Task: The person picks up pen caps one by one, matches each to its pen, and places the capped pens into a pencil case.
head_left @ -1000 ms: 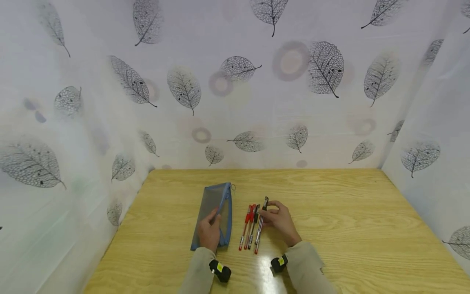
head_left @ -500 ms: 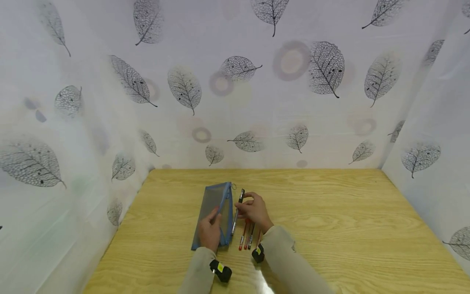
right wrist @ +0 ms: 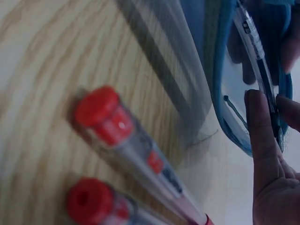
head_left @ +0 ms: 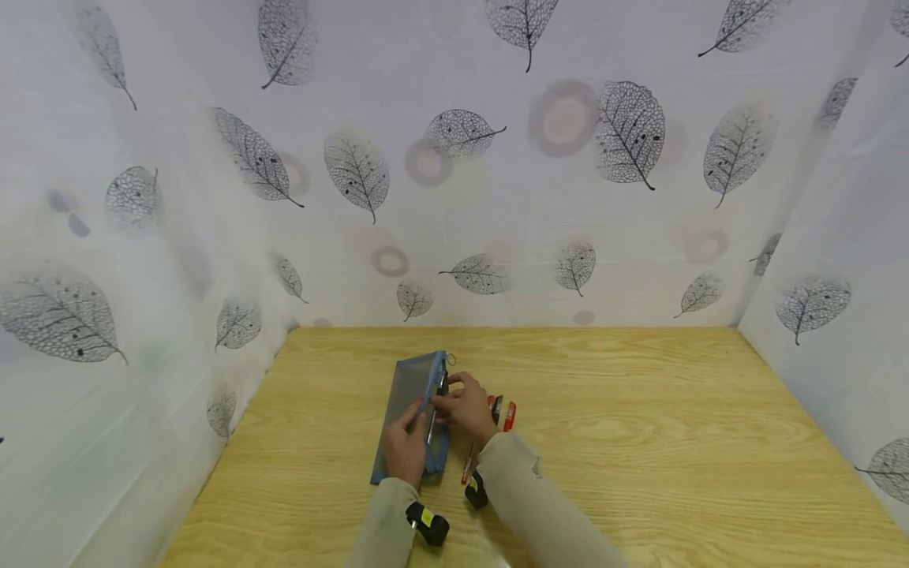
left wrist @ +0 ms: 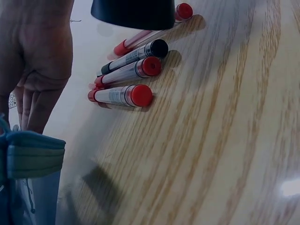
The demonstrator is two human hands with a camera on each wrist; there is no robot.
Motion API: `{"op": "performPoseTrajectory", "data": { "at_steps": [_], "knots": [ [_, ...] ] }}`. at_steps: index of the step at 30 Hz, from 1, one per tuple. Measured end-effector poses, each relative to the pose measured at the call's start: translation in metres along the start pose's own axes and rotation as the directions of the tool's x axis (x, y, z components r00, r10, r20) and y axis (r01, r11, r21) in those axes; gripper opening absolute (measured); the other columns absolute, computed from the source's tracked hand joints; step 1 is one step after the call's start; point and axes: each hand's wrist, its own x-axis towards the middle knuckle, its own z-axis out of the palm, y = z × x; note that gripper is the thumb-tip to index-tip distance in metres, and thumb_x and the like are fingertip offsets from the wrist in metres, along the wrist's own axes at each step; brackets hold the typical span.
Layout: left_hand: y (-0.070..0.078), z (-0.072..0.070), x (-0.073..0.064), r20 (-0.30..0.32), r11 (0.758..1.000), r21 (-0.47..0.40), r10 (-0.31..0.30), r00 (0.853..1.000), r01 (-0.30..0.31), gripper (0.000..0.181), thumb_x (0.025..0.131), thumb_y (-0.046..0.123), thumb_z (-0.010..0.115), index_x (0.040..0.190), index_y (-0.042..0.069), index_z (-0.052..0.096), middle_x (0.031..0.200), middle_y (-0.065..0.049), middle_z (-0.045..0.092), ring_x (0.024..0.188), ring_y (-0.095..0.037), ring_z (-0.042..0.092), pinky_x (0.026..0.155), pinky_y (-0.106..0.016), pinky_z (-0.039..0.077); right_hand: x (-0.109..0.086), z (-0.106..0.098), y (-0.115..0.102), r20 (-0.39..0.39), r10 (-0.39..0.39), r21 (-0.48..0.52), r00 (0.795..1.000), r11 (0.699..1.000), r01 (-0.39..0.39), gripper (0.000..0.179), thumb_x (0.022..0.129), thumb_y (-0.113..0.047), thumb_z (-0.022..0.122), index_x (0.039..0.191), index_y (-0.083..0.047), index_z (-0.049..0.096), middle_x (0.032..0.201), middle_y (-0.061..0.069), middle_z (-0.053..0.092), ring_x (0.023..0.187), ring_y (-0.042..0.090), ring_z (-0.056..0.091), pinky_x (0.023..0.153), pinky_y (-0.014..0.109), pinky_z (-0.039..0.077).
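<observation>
A blue-edged mesh zip pouch (head_left: 410,383) lies left of centre in the head view, its zip side spread open. My left hand (head_left: 403,454) grips the pouch near the opening, thumb and fingers on its edge. At that opening my right hand (head_left: 465,410) pinches a clear-barrelled black gel pen (right wrist: 255,44) between thumb and fingers. In the right wrist view the pen lies within the blue rim (right wrist: 216,70) of the pouch. To the right on the table, partly hidden by my right arm, are several pens, among them a red pen (left wrist: 115,96) and a black pen (left wrist: 136,57).
The wood-grain table (head_left: 682,442) runs back to a pale curtain (head_left: 497,205) printed with leaves, which also hangs at both sides. A small ring (head_left: 451,360) hangs at the pouch's far corner. Black cameras sit on both wrists.
My right hand has carried the black gel pen leftward from beside the other pens into the pouch's opening. My left hand has stayed on the pouch.
</observation>
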Motion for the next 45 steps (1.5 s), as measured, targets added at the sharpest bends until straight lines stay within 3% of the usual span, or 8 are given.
{"op": "performPoseTrajectory", "data": {
  "at_steps": [6, 15, 21, 26, 31, 34, 40, 45],
  "knots": [
    [-0.002, 0.0, 0.0, 0.016, 1.0, -0.025, 0.019, 1.0, -0.019, 0.031, 0.095, 0.005, 0.058, 0.125, 0.002, 0.063, 0.129, -0.014, 0.06, 0.125, -0.031, 0.051, 0.1, -0.048, 0.043, -0.003, -0.001, 0.002, 0.033, -0.026, -0.065, 0.999, 0.998, 0.028, 0.039, 0.087, -0.002, 0.068, 0.12, 0.011, 0.051, 0.087, 0.023, 0.07, 0.074, 0.032, 0.07, 0.064, 0.039, 0.058],
    [-0.004, 0.0, -0.001, -0.031, 0.996, 0.039, 0.075, 0.997, -0.074, 0.03, 0.092, 0.002, 0.06, 0.121, 0.003, 0.067, 0.123, -0.01, 0.064, 0.12, -0.031, 0.056, 0.096, -0.05, 0.045, -0.008, -0.011, -0.001, 0.071, -0.059, 0.039, 0.996, 0.998, 0.056, 0.036, 0.089, 0.004, 0.061, 0.121, 0.016, 0.049, 0.095, 0.035, 0.065, 0.08, 0.044, 0.067, 0.07, 0.047, 0.057],
    [-0.002, -0.001, -0.002, -0.019, 0.998, 0.013, 0.058, 0.998, -0.058, 0.029, 0.093, 0.002, 0.06, 0.121, 0.002, 0.066, 0.124, -0.012, 0.064, 0.121, -0.032, 0.055, 0.101, -0.051, 0.041, -0.023, -0.022, -0.018, 0.052, -0.03, 0.112, 0.998, 0.993, 0.024, 0.036, 0.09, 0.005, 0.059, 0.122, 0.017, 0.047, 0.102, 0.039, 0.062, 0.084, 0.047, 0.066, 0.073, 0.052, 0.056],
    [-0.002, 0.0, -0.002, -0.012, 1.0, 0.0, 0.028, 1.0, -0.028, 0.03, 0.093, 0.003, 0.059, 0.122, 0.003, 0.066, 0.125, -0.011, 0.063, 0.122, -0.032, 0.054, 0.103, -0.051, 0.039, -0.04, -0.036, -0.033, -0.009, 0.009, 0.1, 1.0, 0.995, -0.008, 0.033, 0.091, 0.0, 0.06, 0.121, 0.012, 0.051, 0.094, 0.03, 0.067, 0.071, 0.04, 0.067, 0.067, 0.051, 0.056],
    [-0.002, -0.001, -0.003, -0.008, 1.0, -0.003, 0.008, 1.0, -0.008, 0.029, 0.094, 0.005, 0.06, 0.122, 0.005, 0.066, 0.125, -0.01, 0.063, 0.123, -0.03, 0.054, 0.101, -0.05, 0.041, -0.039, -0.051, -0.01, -0.091, 0.039, 0.142, 0.995, 0.99, -0.026, 0.038, 0.09, -0.005, 0.065, 0.123, 0.008, 0.052, 0.091, 0.02, 0.069, 0.053, 0.017, 0.059, 0.05, 0.036, 0.054],
    [-0.002, -0.001, -0.004, -0.005, 1.0, -0.011, 0.008, 1.0, -0.009, 0.029, 0.094, 0.005, 0.059, 0.122, 0.005, 0.066, 0.125, -0.011, 0.063, 0.123, -0.03, 0.054, 0.1, -0.051, 0.042, -0.039, -0.058, 0.003, -0.149, 0.044, 0.157, 0.988, 0.987, -0.021, 0.04, 0.09, -0.007, 0.066, 0.124, 0.008, 0.052, 0.089, 0.021, 0.068, 0.048, 0.015, 0.055, 0.045, 0.031, 0.05],
    [-0.002, -0.001, -0.004, -0.008, 0.999, -0.027, 0.029, 1.0, -0.029, 0.029, 0.094, 0.004, 0.059, 0.122, 0.004, 0.066, 0.124, -0.012, 0.063, 0.121, -0.032, 0.055, 0.099, -0.051, 0.043, -0.046, -0.068, 0.016, -0.244, 0.081, 0.139, 0.966, 0.989, -0.048, 0.035, 0.088, -0.006, 0.067, 0.118, 0.008, 0.055, 0.062, 0.007, 0.059, 0.042, 0.012, 0.046, 0.039, 0.026, 0.041],
    [-0.004, -0.002, -0.005, -0.012, 0.998, -0.035, 0.05, 0.999, -0.051, 0.029, 0.094, 0.002, 0.059, 0.121, 0.003, 0.066, 0.123, -0.014, 0.064, 0.119, -0.033, 0.056, 0.096, -0.051, 0.045, -0.053, -0.072, 0.025, -0.3, 0.126, 0.139, 0.946, 0.986, -0.087, 0.037, 0.088, -0.005, 0.067, 0.121, 0.007, 0.054, 0.066, 0.005, 0.062, 0.043, 0.011, 0.047, 0.04, 0.027, 0.043]
  ]
}}
